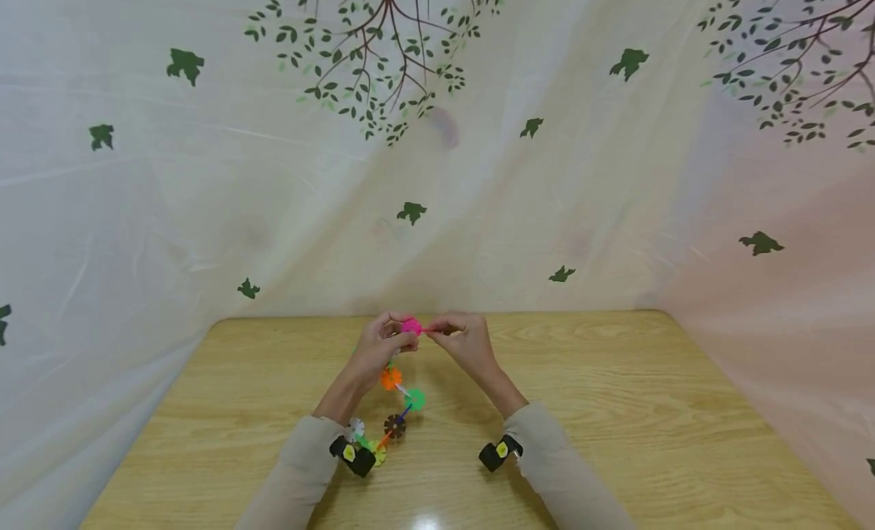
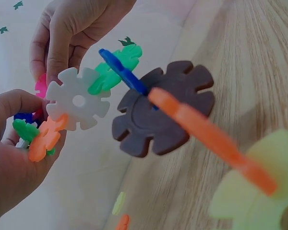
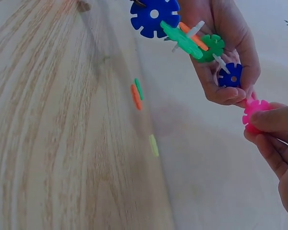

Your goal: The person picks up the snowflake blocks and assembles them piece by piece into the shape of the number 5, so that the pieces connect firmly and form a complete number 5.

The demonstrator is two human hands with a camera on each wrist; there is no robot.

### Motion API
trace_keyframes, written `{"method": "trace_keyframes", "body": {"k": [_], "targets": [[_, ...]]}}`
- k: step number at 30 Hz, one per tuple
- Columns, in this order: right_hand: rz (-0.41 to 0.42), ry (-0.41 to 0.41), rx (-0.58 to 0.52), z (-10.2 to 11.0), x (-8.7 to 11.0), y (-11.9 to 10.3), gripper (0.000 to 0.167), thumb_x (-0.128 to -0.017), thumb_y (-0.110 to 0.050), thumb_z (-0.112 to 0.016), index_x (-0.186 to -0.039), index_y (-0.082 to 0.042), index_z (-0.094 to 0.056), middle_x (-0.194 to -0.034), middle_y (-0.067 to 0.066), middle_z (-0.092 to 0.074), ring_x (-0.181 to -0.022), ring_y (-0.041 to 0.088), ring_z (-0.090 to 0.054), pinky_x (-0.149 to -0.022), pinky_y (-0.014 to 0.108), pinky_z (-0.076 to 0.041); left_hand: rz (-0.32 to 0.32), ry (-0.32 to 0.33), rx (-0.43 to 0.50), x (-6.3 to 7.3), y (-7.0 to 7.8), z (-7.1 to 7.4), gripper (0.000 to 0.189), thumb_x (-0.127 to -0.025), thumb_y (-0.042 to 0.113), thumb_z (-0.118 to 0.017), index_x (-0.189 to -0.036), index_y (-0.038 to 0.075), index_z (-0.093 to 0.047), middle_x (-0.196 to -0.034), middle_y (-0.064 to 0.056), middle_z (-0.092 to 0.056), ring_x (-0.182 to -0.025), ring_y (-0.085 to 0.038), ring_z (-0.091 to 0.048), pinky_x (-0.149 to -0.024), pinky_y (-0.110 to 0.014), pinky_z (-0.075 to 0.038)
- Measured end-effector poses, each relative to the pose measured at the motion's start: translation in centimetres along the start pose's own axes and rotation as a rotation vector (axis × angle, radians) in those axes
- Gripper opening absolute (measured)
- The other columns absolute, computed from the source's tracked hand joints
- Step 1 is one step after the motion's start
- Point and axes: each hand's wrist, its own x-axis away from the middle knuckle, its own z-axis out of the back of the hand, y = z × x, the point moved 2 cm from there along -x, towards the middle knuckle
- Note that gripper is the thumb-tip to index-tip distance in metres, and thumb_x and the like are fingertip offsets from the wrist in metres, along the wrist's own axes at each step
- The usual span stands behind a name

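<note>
My left hand [image 1: 376, 351] grips the upper end of a chain of interlocking notched plastic discs, with a pink disc [image 1: 411, 326] at its fingertips. Facing it, my right hand [image 1: 468, 344] pinches another pink disc [image 3: 253, 115] between thumb and fingers, its rim right at the first one. Below the left hand the chain hangs in a curve: an orange disc [image 1: 391, 379], a green disc [image 1: 415, 399], a brown disc [image 2: 163, 108] and a yellow disc [image 1: 380, 454]. A blue disc [image 3: 230, 75] sits within the left hand's curled fingers, which partly hide that end.
Loose pieces show near the table edge in the right wrist view: an orange one [image 3: 136, 97], a green one [image 3: 138, 89] and a yellow one [image 3: 154, 145]. Behind the wooden table [image 1: 581, 408] hangs a pale cloth [image 1: 328, 226] printed with leaves and branches.
</note>
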Motion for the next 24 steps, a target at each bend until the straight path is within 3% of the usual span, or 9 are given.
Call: {"method": "trace_keyframes", "body": {"k": [7, 13, 20, 24], "targets": [[-0.018, -0.021, -0.016, 0.2, -0.1, 0.0, 0.005, -0.081, 0.013, -0.077, -0.085, 0.013, -0.075, -0.082, 0.026, -0.074, -0.072, 0.039, -0.073, -0.071, 0.032, -0.063, -0.006, -0.027, -0.003, 0.0, 0.0, -0.1, 0.020, -0.099, -0.003, -0.059, -0.118, -0.005, -0.053, -0.097, -0.004, -0.062, -0.087, -0.014, -0.065, -0.084, -0.028, -0.061], [-0.099, -0.064, -0.058, -0.3, -0.1, 2.5, 0.005, -0.084, 0.011, -0.075, -0.089, 0.013, -0.074, -0.086, 0.028, -0.074, -0.075, 0.041, -0.072, -0.070, 0.023, -0.060, 0.023, -0.010, -0.045, -0.2, 0.2, 0.0, 0.025, -0.099, -0.002, -0.059, -0.123, -0.005, -0.053, -0.101, -0.005, -0.060, -0.089, -0.018, -0.065, -0.084, -0.027, -0.060], [-0.180, -0.103, -0.093, -1.0, 0.0, 4.4, 0.007, -0.086, 0.001, -0.078, -0.092, 0.004, -0.076, -0.091, 0.021, -0.076, -0.079, 0.025, -0.073, -0.072, 0.027, -0.061, 0.064, 0.020, -0.098, -0.2, 0.3, 0.6, 0.029, -0.098, 0.000, -0.062, -0.126, -0.004, -0.057, -0.107, -0.007, -0.061, -0.087, -0.017, -0.066, -0.086, -0.029, -0.059], [-0.226, -0.152, -0.100, -1.0, 0.0, 4.4, 0.008, -0.087, -0.003, -0.078, -0.095, 0.000, -0.077, -0.095, 0.017, -0.077, -0.086, 0.024, -0.073, -0.077, 0.030, -0.061, 0.079, 0.011, -0.140, -0.1, 0.3, 1.1, 0.029, -0.098, 0.002, -0.063, -0.127, -0.003, -0.057, -0.107, -0.007, -0.062, -0.086, -0.016, -0.065, -0.087, -0.029, -0.059]]}}
